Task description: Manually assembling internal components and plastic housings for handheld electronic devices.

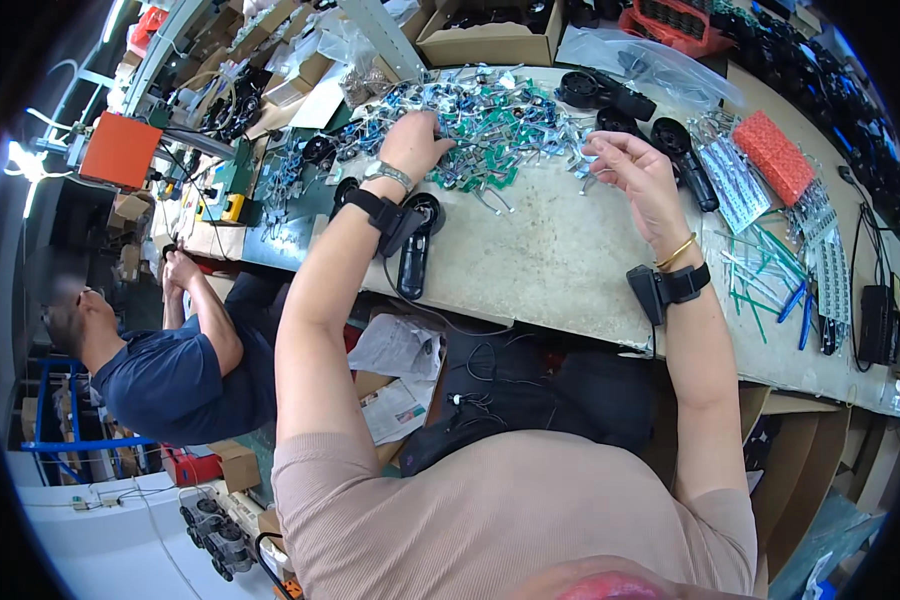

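Note:
A wide heap of small green circuit boards with wires [510,115] covers the far part of the worktable [540,250]. At the heap's left side, my left hand [410,145] has its fingers curled in, and whatever they may hold is hidden. Over the heap's right end, my right hand [635,170] pinches with thumb and forefinger; a small wire-like bit shows by the fingertips but is too small to name. A black handheld fan housing [417,245] lies below my left wrist. More black fan housings [685,165] lie just beyond and right of my right hand.
On the right are a red bubble-wrap bundle [773,157], panels of small boards [735,185], green strips [760,270] and blue-handled pliers [800,305]. A cardboard box [490,40] and a clear plastic bag [645,65] stand behind the heap. A co-worker [175,370] sits at left.

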A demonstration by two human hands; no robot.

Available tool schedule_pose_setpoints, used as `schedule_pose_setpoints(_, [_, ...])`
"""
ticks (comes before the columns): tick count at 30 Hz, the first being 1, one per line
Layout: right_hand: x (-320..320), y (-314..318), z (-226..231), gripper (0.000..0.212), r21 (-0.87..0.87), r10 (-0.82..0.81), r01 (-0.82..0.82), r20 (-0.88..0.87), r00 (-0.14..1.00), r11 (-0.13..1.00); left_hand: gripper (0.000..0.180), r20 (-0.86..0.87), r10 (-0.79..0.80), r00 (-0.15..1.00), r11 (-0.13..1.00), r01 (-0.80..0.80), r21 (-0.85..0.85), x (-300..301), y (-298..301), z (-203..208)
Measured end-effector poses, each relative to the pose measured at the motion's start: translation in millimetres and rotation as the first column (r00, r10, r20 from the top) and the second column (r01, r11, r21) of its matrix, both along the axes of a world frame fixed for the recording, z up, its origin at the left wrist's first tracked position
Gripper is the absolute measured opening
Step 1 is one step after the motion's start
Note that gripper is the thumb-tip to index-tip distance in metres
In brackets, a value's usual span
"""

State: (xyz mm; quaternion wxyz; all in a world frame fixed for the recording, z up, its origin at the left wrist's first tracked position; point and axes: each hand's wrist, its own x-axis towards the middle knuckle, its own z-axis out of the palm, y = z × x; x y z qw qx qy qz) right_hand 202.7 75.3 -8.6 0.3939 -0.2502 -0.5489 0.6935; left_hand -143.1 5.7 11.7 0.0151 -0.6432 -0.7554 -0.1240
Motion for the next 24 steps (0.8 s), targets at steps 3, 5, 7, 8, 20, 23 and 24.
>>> schedule_pose_setpoints(3, [3.6,-1.3,-8.0,0.032,-0.001,-0.01,0.01,-0.01,1.0,1.0,0.029,-0.034,-0.002,0.999,1.0,0.003,0.027,-6.1,11.8,-5.1])
schedule_pose_setpoints(5, [0.8,0.8,-7.7,0.032,0.014,-0.017,0.018,-0.037,0.999,1.0,0.03,0.002,-0.029,1.0,0.998,0.029,0.057,-3.8,2.6,-6.4])
schedule_pose_setpoints(7, [1.1,-3.6,-4.6,0.031,0.0,-0.002,0.002,-0.022,1.0,1.0,0.029,-0.008,-0.046,0.999,0.994,0.047,0.099,-6.5,-3.0,-4.0])
schedule_pose_setpoints(8, [2.3,-4.3,-3.9,0.031,-0.011,0.005,-0.005,-0.011,1.0,1.0,0.028,-0.003,-0.058,0.998,0.99,0.058,0.127,-5.9,-5.6,-1.0])
schedule_pose_setpoints(20, [4.4,1.8,-4.0,0.028,0.0,-0.018,0.018,-0.035,0.999,1.0,0.025,0.655,-0.054,0.754,0.934,-0.194,0.3,-11.3,-39.2,60.3])
schedule_pose_setpoints(23, [5.3,2.0,-4.7,0.028,-0.001,-0.018,0.018,-0.02,1.0,1.0,0.028,0.703,-0.098,0.705,0.897,-0.242,0.369,-15.7,-48.8,73.0])
schedule_pose_setpoints(24, [6.2,1.7,-5.0,0.028,-0.002,-0.018,0.018,-0.011,1.0,1.0,0.03,0.726,-0.106,0.68,0.886,-0.267,0.38,-18.0,-51.4,75.6])
